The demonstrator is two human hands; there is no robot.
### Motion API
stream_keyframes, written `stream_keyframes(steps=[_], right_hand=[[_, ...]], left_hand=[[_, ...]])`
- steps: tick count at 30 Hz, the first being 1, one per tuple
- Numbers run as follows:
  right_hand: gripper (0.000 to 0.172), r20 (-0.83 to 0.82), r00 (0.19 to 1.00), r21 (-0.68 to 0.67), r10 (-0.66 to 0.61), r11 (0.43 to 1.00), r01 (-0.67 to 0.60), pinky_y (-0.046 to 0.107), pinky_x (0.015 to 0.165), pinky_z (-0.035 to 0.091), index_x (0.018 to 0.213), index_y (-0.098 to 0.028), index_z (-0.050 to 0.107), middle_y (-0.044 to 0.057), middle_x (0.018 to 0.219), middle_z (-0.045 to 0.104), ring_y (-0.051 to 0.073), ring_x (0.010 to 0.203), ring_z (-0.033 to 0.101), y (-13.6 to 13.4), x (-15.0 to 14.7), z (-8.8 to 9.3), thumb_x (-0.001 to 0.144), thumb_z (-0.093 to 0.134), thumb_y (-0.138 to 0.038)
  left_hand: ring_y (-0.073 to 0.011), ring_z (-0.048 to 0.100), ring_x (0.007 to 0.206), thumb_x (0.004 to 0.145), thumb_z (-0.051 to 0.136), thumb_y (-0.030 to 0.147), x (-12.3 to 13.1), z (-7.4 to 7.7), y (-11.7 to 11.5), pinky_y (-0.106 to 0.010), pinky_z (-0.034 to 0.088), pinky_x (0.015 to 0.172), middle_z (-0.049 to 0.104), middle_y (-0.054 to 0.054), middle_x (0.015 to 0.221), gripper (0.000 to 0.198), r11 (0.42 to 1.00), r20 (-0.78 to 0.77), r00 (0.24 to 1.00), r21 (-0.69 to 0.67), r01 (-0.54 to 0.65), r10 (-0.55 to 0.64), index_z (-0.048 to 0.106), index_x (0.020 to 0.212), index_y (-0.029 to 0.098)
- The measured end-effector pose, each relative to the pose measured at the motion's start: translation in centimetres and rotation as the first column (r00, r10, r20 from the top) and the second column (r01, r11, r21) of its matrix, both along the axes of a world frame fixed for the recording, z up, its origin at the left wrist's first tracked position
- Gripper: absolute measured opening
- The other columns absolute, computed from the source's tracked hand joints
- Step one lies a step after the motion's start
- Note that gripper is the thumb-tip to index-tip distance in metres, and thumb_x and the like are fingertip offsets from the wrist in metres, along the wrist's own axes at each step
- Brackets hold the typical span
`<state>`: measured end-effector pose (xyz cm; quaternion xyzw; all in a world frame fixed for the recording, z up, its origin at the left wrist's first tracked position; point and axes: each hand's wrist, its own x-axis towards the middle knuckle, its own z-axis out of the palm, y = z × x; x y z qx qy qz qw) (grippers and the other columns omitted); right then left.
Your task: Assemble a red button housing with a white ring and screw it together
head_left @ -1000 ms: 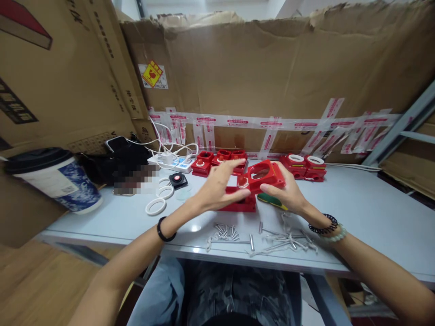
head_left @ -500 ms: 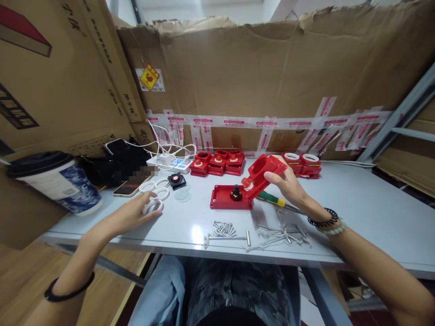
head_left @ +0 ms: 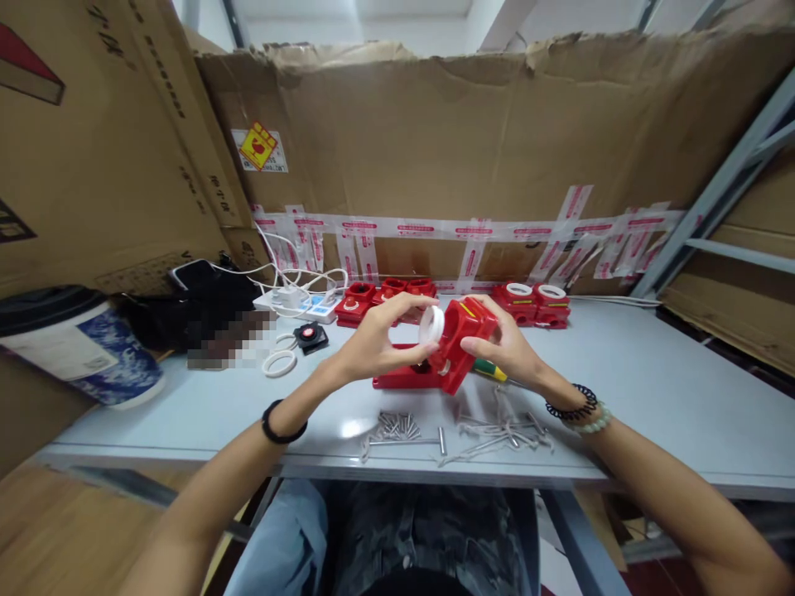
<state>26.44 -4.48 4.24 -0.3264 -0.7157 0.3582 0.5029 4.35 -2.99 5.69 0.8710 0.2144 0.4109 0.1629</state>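
At the frame's centre, the right hand [head_left: 506, 352] clasps a red plastic housing [head_left: 463, 335] tilted above the pale bench [head_left: 652, 397], while the left hand [head_left: 373, 348] pinches a white plastic ring [head_left: 431, 325] against its opening, apparently not yet seated. The red base plate [head_left: 403, 379] beneath and the metal screws [head_left: 397, 426] lower down lie unused.

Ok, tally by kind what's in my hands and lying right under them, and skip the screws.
white ring, held in the left hand: 1
red housing, held in the right hand: 1
red base plate, on the table: 1
screwdriver, on the table: 1
Total: 4
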Motion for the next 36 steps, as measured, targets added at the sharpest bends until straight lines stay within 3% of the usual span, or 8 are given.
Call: stream_keyframes(steps=[3,10,21,36], right_hand=[[0.052,-0.003,1.0,0.008,0.004,1.0,-0.004,0.038,0.082,0.052,0.104,-0.022,0.049,0.006,0.1,0.062,0.021,0.09,0.062,-0.16,-0.05,0.12,0.066,0.075,-0.046],[0.058,-0.017,0.999,-0.004,0.046,0.999,-0.046,0.039,0.087,0.052,0.109,-0.022,0.047,0.007,0.109,0.062,0.021,0.096,0.064,0.01,-0.14,-0.36,0.064,0.079,-0.04],[0.058,0.07,0.998,0.111,0.002,0.994,-0.01,0.036,0.083,0.053,0.111,-0.023,0.047,0.006,0.106,0.064,0.02,0.093,0.064,-0.35,-0.1,-0.1,0.066,0.079,-0.039],[0.056,0.024,1.0,0.102,-0.009,0.995,0.006,0.035,0.081,0.054,0.108,-0.022,0.05,0.006,0.104,0.063,0.02,0.092,0.063,-0.41,-0.27,-0.2,0.064,0.079,-0.039]], left_hand=[[-0.0189,0.062,0.098,0.079,0.07,0.031,1.43,-0.29,0.69,-0.033,0.052,0.088,0.064,-0.01,0.113,0.047,0.999,0.066,0.997,-0.008,0.032,-0.031,0.056,0.121,0.016],[-0.0192,0.063,0.1,0.077,0.074,0.034,0.96,-1.01,0.89,-0.032,0.053,0.088,0.066,-0.01,0.112,0.049,0.998,0.113,0.992,-0.016,0.063,-0.061,0.059,0.12,0.017],[-0.0202,0.063,0.099,0.076,0.074,0.041,0.96,-0.85,0.66,-0.033,0.053,0.085,0.068,-0.01,0.11,0.053,0.999,0.093,0.995,0.029,0.03,-0.033,0.06,0.121,0.017],[-0.0192,0.062,0.098,0.073,0.076,0.039,0.96,-0.67,0.26,-0.034,0.052,0.086,0.067,-0.01,0.112,0.056,0.998,0.104,0.994,0.057,0.029,-0.035,0.06,0.123,0.018]])
